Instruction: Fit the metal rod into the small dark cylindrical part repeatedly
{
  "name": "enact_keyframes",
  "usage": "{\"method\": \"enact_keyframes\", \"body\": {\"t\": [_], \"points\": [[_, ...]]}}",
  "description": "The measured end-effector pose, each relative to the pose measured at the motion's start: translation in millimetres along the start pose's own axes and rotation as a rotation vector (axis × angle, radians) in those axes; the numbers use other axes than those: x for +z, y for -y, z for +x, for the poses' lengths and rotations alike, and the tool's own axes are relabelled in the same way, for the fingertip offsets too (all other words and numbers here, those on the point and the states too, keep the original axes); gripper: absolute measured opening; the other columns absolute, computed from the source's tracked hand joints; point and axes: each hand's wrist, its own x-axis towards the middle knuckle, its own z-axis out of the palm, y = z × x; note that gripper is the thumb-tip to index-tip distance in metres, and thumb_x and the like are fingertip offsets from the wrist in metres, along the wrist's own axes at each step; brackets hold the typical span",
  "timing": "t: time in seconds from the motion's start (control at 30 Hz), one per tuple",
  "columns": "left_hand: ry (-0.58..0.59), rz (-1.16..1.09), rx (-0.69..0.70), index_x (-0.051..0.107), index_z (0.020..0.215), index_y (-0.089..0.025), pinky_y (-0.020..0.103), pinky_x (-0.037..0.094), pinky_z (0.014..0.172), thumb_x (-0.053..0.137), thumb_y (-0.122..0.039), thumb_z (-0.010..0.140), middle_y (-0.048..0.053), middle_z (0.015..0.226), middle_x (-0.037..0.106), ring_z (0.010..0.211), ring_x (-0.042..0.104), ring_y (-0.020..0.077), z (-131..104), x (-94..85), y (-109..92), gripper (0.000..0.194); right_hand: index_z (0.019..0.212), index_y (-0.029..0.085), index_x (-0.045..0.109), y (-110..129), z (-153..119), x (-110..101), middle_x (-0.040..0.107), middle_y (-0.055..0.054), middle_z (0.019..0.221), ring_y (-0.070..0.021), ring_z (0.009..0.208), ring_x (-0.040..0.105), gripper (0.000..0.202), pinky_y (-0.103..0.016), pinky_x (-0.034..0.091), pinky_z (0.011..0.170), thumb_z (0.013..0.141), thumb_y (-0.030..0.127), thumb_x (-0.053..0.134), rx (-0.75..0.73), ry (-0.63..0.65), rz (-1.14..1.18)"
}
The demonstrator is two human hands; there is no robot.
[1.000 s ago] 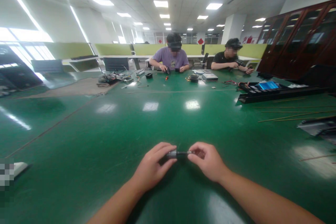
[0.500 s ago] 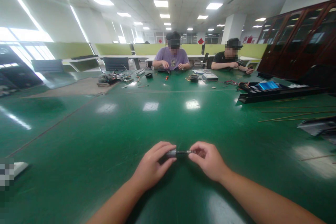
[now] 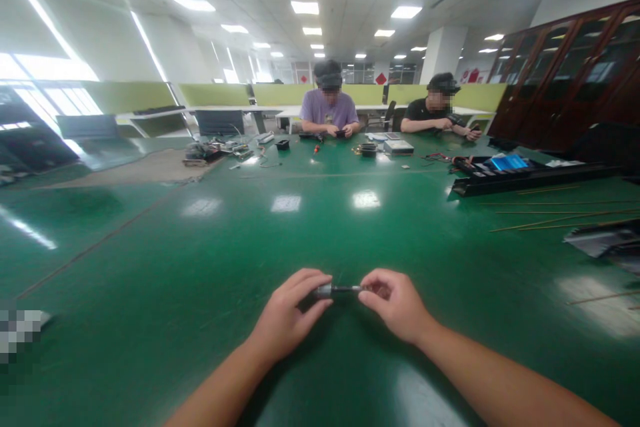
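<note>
In the head view, my left hand is closed around a short silver-grey cylinder; its left part is hidden in my palm. A thin dark rod runs from the cylinder's right end across to my right hand. The fingers and thumb of that hand pinch the rod's far end, and what sits inside them is mostly hidden. Both hands are just above the green tabletop, low in the middle of the picture. The exact kind of the cylinder and rod is too small to tell.
Across the table sit a person in purple and another in black. A black tray with a blue packet lies right, thin rods nearer. Electronic parts are heaped at the far left.
The cylinder in my left hand has shifted slightly left, and the exposed rod looks a little longer. Across the table, the person in purple has brought both hands together around a small dark thing.
</note>
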Motion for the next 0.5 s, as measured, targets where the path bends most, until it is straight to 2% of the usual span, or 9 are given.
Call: {"method": "enact_keyframes", "body": {"t": [0.5], "points": [[-0.024, -0.002, -0.012, 0.066, 0.115, -0.022, 0.035, 0.054, 0.092, 0.063, -0.025, 0.09, 0.009, 0.11, 0.068, 0.102, 0.064, 0.0209, 2.3, -3.2, 1.5, 0.025, 0.081, 0.016, 0.069, 0.7, -0.2, 0.2, 0.066, -0.002, 0.072, -0.0143, 0.061, 0.056, 0.009, -0.025, 0.044, 0.059, 0.077, 0.024, 0.068, -0.005, -0.001, -0.022]]}}
